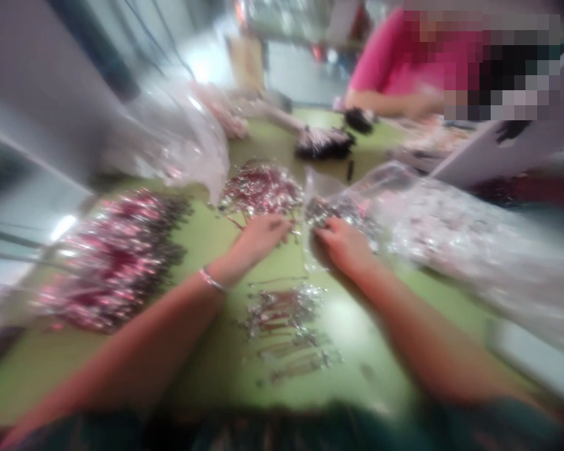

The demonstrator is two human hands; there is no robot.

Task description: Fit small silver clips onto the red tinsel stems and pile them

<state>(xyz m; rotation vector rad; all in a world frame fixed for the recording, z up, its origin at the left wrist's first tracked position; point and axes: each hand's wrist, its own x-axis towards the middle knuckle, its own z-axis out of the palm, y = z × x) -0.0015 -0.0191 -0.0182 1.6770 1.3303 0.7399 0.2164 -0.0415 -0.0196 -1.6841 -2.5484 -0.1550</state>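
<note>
My left hand is at the near edge of a pile of short red wires with shiny metal ends. Its fingers are bent together; blur hides what is between them. My right hand reaches over the open mouth of a clear plastic bag, fingertips closed among small silvery parts. Whatever they pinch is too small to make out. Between my forearms, several wire pieces with metal ends lie crosswise in a loose column on the green table.
A large heap of pink-red wires with dark ends lies at left. Clear plastic bags stand behind it. A bundle with black ends sits at the back. Another bulging bag fills the right. Across the table is a person in a pink top.
</note>
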